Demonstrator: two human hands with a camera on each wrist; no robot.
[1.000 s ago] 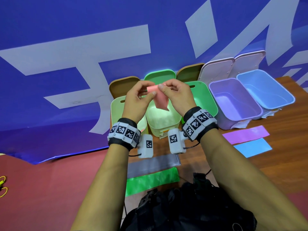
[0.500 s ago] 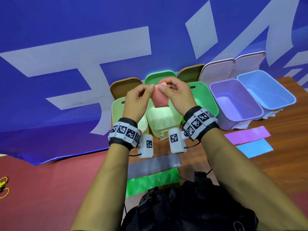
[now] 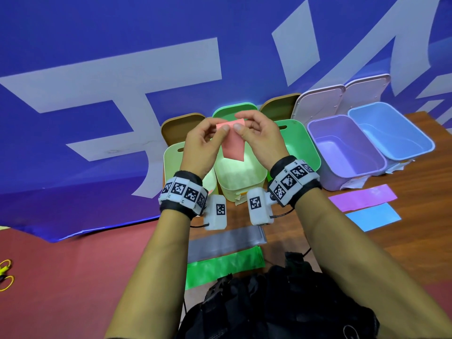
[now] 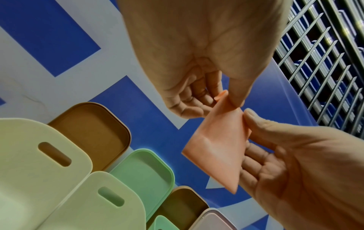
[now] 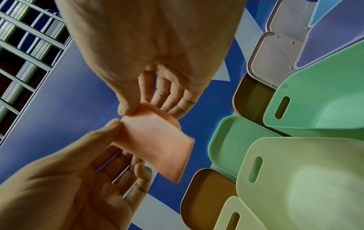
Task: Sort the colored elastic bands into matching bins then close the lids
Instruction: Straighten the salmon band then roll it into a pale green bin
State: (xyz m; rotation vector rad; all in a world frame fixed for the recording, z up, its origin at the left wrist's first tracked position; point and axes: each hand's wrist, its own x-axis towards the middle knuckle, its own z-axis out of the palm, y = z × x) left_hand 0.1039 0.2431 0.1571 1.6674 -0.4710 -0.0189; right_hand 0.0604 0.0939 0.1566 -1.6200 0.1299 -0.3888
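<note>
Both hands hold a folded pink band [image 3: 233, 143] above the pale middle bin [image 3: 244, 192]. My left hand [image 3: 208, 140] pinches its top left edge between thumb and fingers, and my right hand [image 3: 259, 138] pinches the top right. The pink band [image 4: 218, 149] hangs down as a flat folded piece in the left wrist view, and the right wrist view also shows the pink band [image 5: 157, 143]. On the table lie a grey band [image 3: 227, 241], a green band [image 3: 220, 265], a purple band [image 3: 362, 198] and a blue band [image 3: 373, 216].
An open pale green bin [image 3: 171, 155], green bin [image 3: 303, 143], purple bin [image 3: 327, 177] and blue bin [image 3: 391, 133] stand in a row, their lids propped behind against a blue banner [image 3: 97, 69]. A black bag [image 3: 269, 302] sits at the near edge.
Both hands stay at the same spot pinching the pink band. The band has been shifted between the fingers and now hangs flatter and straighter.
</note>
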